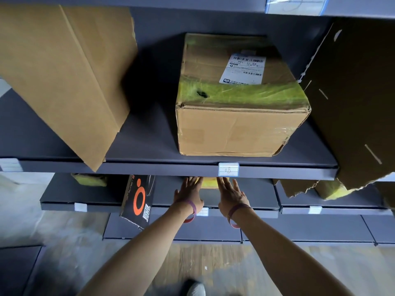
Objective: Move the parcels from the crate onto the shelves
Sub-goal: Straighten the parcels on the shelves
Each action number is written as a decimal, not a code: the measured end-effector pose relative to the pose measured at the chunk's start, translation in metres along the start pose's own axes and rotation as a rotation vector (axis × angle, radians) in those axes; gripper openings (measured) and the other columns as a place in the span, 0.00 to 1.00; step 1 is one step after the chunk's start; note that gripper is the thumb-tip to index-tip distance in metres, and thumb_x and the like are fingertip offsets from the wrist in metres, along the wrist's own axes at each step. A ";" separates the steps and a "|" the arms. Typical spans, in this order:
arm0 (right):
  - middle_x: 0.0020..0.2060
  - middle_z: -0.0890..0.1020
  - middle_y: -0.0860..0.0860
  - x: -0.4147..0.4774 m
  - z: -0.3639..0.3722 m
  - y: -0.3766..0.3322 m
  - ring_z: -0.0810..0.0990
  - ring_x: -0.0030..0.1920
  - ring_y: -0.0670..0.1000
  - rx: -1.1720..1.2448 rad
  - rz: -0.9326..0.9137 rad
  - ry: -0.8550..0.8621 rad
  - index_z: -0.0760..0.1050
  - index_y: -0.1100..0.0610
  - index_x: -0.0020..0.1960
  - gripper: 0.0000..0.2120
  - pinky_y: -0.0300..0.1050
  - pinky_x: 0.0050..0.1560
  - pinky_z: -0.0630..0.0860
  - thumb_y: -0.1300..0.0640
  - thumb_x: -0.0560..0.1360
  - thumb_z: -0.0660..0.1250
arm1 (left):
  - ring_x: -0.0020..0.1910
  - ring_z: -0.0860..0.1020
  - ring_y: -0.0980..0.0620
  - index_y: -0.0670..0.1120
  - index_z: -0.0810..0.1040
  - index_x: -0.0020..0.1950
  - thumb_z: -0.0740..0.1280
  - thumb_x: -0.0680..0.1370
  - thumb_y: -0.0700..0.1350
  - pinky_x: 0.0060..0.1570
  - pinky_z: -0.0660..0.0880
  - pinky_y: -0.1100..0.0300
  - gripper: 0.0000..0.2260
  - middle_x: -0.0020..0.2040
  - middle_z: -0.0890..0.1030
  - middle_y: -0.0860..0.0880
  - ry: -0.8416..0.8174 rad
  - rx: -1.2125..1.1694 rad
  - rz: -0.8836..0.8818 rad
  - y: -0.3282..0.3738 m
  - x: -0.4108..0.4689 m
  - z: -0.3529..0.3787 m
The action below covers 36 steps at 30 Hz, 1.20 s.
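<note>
Both bare forearms are stretched forward side by side, with the left hand (pixel 189 196) and the right hand (pixel 230 196) held near each other but apart, backs turned upward, fingers straight and slightly spread, and a purple wristband (pixel 191 210) is worn on each wrist.

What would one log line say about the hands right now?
step: shelving | left hand: open, at yellow parcel | right hand: open, same parcel | place: lower shelf
</note>
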State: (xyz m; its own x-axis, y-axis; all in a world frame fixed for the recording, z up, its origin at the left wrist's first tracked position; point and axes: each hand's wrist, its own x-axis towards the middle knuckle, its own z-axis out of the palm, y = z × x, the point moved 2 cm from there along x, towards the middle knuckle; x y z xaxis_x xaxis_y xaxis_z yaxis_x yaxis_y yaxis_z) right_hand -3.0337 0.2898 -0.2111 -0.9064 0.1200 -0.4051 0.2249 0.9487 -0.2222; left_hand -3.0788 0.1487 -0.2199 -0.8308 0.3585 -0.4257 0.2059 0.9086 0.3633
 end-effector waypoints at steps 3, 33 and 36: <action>0.78 0.43 0.49 -0.009 -0.002 0.000 0.41 0.77 0.58 0.000 -0.008 0.038 0.38 0.50 0.78 0.40 0.57 0.74 0.57 0.64 0.75 0.58 | 0.77 0.41 0.49 0.56 0.43 0.77 0.63 0.77 0.46 0.72 0.52 0.42 0.36 0.78 0.42 0.53 0.058 0.004 -0.007 0.004 -0.006 0.000; 0.78 0.44 0.52 -0.250 -0.055 0.373 0.46 0.77 0.60 0.125 0.115 0.157 0.40 0.52 0.78 0.38 0.53 0.73 0.57 0.55 0.78 0.62 | 0.77 0.48 0.50 0.55 0.51 0.77 0.61 0.77 0.46 0.73 0.55 0.46 0.31 0.78 0.50 0.53 0.157 -0.031 0.195 0.391 -0.145 0.153; 0.78 0.44 0.52 -0.243 -0.059 0.393 0.46 0.77 0.60 0.127 0.100 0.144 0.40 0.52 0.78 0.38 0.54 0.73 0.57 0.55 0.78 0.62 | 0.77 0.47 0.49 0.55 0.50 0.77 0.60 0.78 0.46 0.73 0.52 0.45 0.31 0.78 0.49 0.53 0.147 -0.048 0.176 0.413 -0.141 0.158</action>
State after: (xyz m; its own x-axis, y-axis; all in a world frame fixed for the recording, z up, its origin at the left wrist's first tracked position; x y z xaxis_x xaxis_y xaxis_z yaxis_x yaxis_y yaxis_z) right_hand -2.7458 0.6509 -0.1478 -0.9169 0.2612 -0.3017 0.3516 0.8864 -0.3011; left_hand -2.7951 0.5071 -0.1409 -0.8514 0.4723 -0.2280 0.3325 0.8223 0.4618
